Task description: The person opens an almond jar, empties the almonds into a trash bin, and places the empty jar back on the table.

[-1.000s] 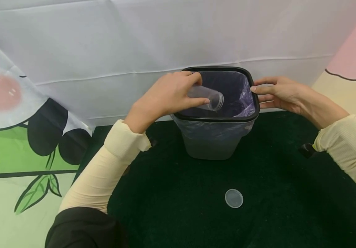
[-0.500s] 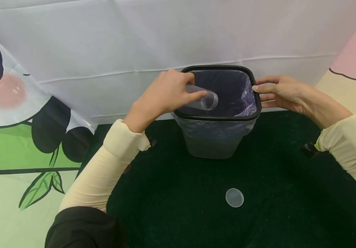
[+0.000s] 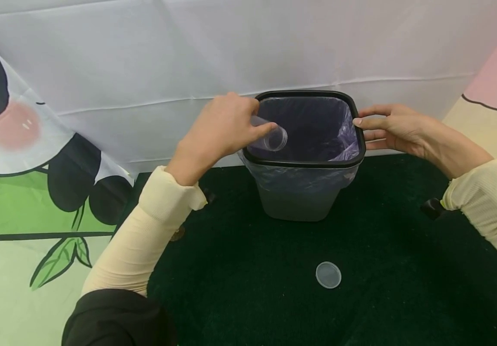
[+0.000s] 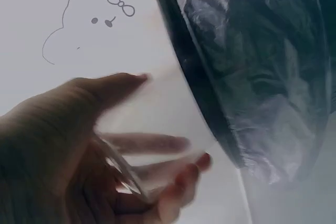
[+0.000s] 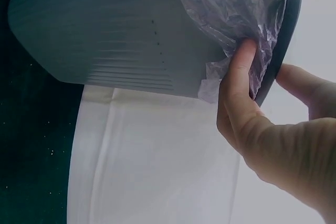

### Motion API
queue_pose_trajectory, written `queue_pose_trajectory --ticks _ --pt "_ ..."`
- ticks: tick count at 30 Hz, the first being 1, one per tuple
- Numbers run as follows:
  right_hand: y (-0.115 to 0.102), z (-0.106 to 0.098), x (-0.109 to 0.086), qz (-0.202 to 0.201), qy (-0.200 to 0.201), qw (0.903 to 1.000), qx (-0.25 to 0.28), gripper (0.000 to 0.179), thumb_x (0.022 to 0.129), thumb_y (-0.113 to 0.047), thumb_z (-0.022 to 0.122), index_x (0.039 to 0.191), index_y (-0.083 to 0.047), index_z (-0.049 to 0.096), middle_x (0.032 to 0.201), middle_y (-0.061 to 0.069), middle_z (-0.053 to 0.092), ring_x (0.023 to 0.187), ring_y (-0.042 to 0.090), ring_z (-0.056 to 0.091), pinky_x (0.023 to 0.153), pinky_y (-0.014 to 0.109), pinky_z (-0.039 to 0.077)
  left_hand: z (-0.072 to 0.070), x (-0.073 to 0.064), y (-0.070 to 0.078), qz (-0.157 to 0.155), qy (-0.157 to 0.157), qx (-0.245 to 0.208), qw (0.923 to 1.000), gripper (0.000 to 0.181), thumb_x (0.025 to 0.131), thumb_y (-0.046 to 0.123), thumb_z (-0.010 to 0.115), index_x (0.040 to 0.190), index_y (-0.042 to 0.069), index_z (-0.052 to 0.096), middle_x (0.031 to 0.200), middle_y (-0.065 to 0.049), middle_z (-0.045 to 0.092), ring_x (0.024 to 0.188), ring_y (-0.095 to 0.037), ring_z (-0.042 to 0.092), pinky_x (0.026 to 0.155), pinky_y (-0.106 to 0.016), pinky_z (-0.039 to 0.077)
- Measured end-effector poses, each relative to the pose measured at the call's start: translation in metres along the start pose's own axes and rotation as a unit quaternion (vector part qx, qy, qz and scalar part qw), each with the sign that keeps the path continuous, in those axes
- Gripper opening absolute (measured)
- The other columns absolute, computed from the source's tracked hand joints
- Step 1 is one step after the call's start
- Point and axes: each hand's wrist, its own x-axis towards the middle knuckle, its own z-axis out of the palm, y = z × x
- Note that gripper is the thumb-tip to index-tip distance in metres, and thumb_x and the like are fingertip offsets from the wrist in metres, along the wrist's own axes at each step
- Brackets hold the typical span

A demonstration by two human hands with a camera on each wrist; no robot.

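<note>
My left hand (image 3: 220, 127) grips a clear plastic jar (image 3: 274, 139) lying on its side, its round mouth facing right. In the head view the jar overlaps the left rim of a grey trash can. In the left wrist view, my fingers curl about the see-through jar (image 4: 123, 163) beside the can's dark rim (image 4: 194, 77). My right hand (image 3: 404, 129) pinches the can's black rim (image 3: 304, 93) on the right. Its thumb is at the rim, while the fingers press the trash bag (image 5: 226, 9) against the outer wall. A round translucent lid (image 3: 328, 275) lies in front of the can.
The trash can (image 3: 300, 204) stands on dark green cloth (image 3: 253, 278), close to a white fabric backdrop (image 3: 248, 53). Printed cartoon fabric (image 3: 10, 192) covers the left side. A small brownish thing (image 3: 178, 234) shows partly from behind the left sleeve.
My left hand has drawn the jar leftward from over the trash can's opening to its left rim. The right hand keeps its hold on the rim.
</note>
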Motion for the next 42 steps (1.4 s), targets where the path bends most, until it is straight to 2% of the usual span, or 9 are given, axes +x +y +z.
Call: queue_pose_trajectory --ticks 5,10,13,17,22,28,32,35,42 --pt "0.000 -0.001 0.000 0.002 0.002 1.0000 0.003 0.081 0.094 -0.028 0.065 0.156 -0.011 0.016 0.116 -0.006 0.059 0.098 0.010 0.070 0.082 0.030 0.059 0.000 -0.001 0.001 0.010 0.001 0.028 0.9996 0.042 0.095 0.056 0.053 0.095 0.014 0.060 0.073 -0.002 0.052 0.064 -0.019 0.050 0.059 -0.032 0.040" --pt "0.000 -0.001 0.000 0.005 0.005 1.0000 0.004 0.082 0.094 -0.028 0.065 0.157 -0.012 0.014 0.116 -0.006 0.059 0.097 0.010 0.070 0.082 0.029 0.059 0.000 0.000 0.003 0.030 0.003 0.030 0.9991 0.046 0.093 0.056 0.057 0.113 0.015 0.063 0.094 -0.002 0.066 0.076 -0.018 0.058 0.070 -0.035 0.050" --pt "0.000 -0.001 0.000 0.004 0.006 0.9999 0.008 0.082 0.094 -0.027 0.065 0.157 -0.011 0.015 0.114 -0.006 0.060 0.097 0.011 0.070 0.081 0.029 0.059 0.000 0.000 0.002 0.048 0.015 0.031 0.9982 0.049 0.091 0.055 0.062 0.122 0.017 0.062 0.108 -0.003 0.067 0.084 -0.019 0.059 0.075 -0.037 0.052" --pt "0.000 -0.001 0.000 0.002 0.007 0.9999 0.009 0.081 0.094 -0.027 0.065 0.157 -0.011 0.016 0.114 -0.006 0.060 0.096 0.011 0.070 0.081 0.029 0.060 0.002 0.000 0.002 0.078 0.041 0.040 0.9953 0.049 0.087 0.049 0.070 0.125 0.019 0.062 0.113 -0.005 0.062 0.092 -0.022 0.057 0.079 -0.039 0.052" --pt "0.000 0.001 0.000 0.004 0.009 0.9999 0.011 0.081 0.094 -0.028 0.066 0.156 -0.011 0.017 0.115 -0.006 0.059 0.096 0.011 0.070 0.082 0.030 0.059 0.004 0.001 0.005 0.109 0.069 0.064 0.9895 0.050 0.085 0.042 0.075 0.127 0.019 0.062 0.124 -0.008 0.059 0.106 -0.026 0.052 0.084 -0.042 0.054" --pt "0.000 0.001 0.000 0.004 0.007 0.9999 0.010 0.082 0.094 -0.028 0.065 0.157 -0.012 0.015 0.117 -0.006 0.058 0.097 0.010 0.070 0.082 0.030 0.059 0.008 0.002 0.009 0.128 0.096 0.145 0.9764 0.047 0.087 0.032 0.075 0.128 0.016 0.060 0.127 -0.013 0.056 0.111 -0.029 0.051 0.081 -0.041 0.058" --pt "0.001 0.001 0.000 0.003 0.006 1.0000 0.001 0.082 0.094 -0.030 0.065 0.157 -0.012 0.015 0.119 -0.006 0.056 0.098 0.010 0.069 0.083 0.030 0.059 0.013 0.000 0.012 0.171 0.070 0.166 0.9686 0.049 0.085 0.031 0.078 0.129 0.018 0.061 0.126 -0.011 0.056 0.110 -0.029 0.050 0.082 -0.039 0.057" --pt "0.001 0.001 0.000 0.003 0.004 1.0000 -0.008 0.083 0.094 -0.032 0.064 0.157 -0.012 0.014 0.121 -0.006 0.055 0.099 0.009 0.068 0.084 0.029 0.059 0.016 -0.001 0.015 0.196 0.052 0.159 0.9661 0.050 0.082 0.033 0.079 0.127 0.019 0.063 0.122 -0.009 0.057 0.106 -0.027 0.049 0.081 -0.037 0.057" --pt "0.001 0.002 -0.001 0.004 0.004 1.0000 -0.008 0.083 0.094 -0.031 0.064 0.157 -0.012 0.014 0.122 -0.005 0.054 0.100 0.010 0.068 0.084 0.029 0.059 0.017 -0.003 0.015 0.208 0.081 0.175 0.9589 0.049 0.082 0.030 0.080 0.126 0.019 0.062 0.121 -0.009 0.056 0.106 -0.027 0.048 0.083 -0.036 0.056"
